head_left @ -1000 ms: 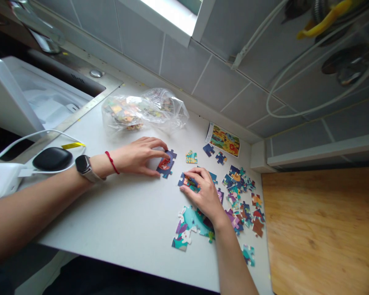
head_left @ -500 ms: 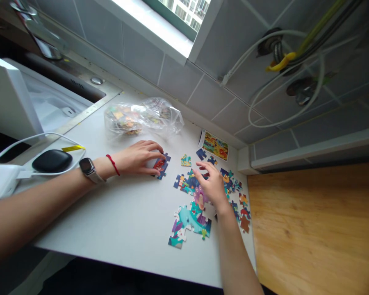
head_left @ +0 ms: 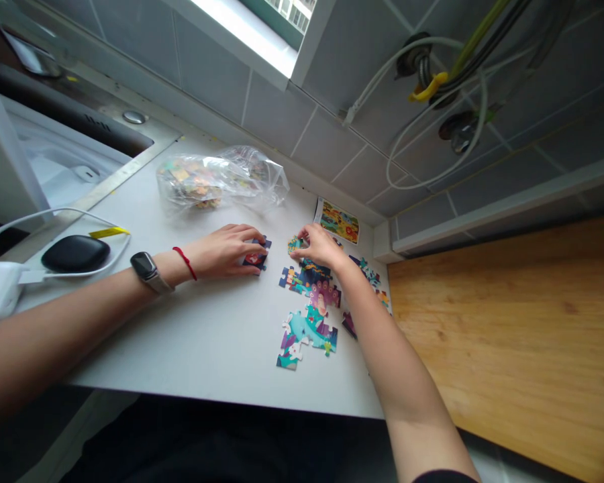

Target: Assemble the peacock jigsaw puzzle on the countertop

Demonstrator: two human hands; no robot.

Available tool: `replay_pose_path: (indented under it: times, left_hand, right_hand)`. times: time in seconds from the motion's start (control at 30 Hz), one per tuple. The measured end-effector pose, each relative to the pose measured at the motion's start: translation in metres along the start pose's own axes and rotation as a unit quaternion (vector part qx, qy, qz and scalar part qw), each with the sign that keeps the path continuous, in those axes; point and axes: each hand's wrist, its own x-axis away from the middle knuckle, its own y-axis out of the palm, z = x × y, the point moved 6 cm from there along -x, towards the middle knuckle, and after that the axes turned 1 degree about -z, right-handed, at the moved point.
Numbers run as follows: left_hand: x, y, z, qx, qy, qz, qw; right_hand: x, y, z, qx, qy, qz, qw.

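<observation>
The white countertop (head_left: 196, 342) is bounded at the back by a grey tiled wall (head_left: 262, 100), at the right by a light-brown wooden surface (head_left: 508, 322) and at the front by its own straight edge. The widest bare area lies between the left forearm (head_left: 80, 329) and the front edge; from where I stand, it reaches as far as the joined, multicoloured jigsaw section (head_left: 302, 325), whose lowest corner sits near that edge. Clearance at the right is small: loose jigsaw pieces (head_left: 367, 268) lie close to the right edge, partly hidden by the right forearm (head_left: 387, 335). A black, rounded case (head_left: 75, 253) occupies the left end.

Left hand (head_left: 226, 249): fingers half curled over a dark-blue-and-red jigsaw piece (head_left: 256, 259); I cannot tell whether they grip it or only rest on it.

Right hand (head_left: 321, 245): thumb and fingers pinch a small yellow-and-teal jigsaw piece (head_left: 292, 244), just beyond the far end of the joined section. I cannot tell whether this piece is clear of the countertop.

Containers: a crumpled, clear plastic bag (head_left: 264, 180) lies behind the left hand, apart from it, and holds a heap of multicoloured jigsaw pieces (head_left: 196, 178). A white, open box (head_left: 13, 151) at the dark sink (head_left: 55, 100) contains white objects (head_left: 83, 173), not identifiable.
</observation>
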Motion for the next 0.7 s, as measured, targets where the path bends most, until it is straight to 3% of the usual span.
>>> replay_pose_path:
  times: [0.17, 0.27, 0.4, 0.5, 0.63, 0.7]
  left_hand:
    - [-0.001, 0.002, 0.002, 0.001, 0.004, -0.001, 1.000]
    - [-0.001, 0.000, 0.003, 0.010, 0.004, 0.006, 1.000]
    - [-0.001, 0.000, 0.004, -0.001, 0.005, 0.001, 1.000]
    - [-0.002, 0.001, 0.007, -0.007, 0.009, -0.009, 1.000]
    - [-0.002, 0.007, 0.011, -0.004, 0.018, -0.023, 1.000]
    - [-0.002, 0.010, 0.011, 0.001, 0.020, -0.024, 0.999]
  right_hand:
    - [0.009, 0.002, 0.002, -0.092, -0.010, 0.042, 0.995]
    - [0.029, -0.002, 0.006, -0.148, -0.007, 0.082, 0.986]
    - [0.091, -0.001, 0.017, -0.211, 0.002, 0.091, 0.973]
    - [0.153, 0.007, 0.034, -0.303, 0.052, 0.079, 0.948]
    - [0.214, 0.015, 0.044, -0.249, 0.073, 0.051, 0.964]
    - [0.234, 0.012, 0.046, -0.202, 0.059, 0.076, 0.975]
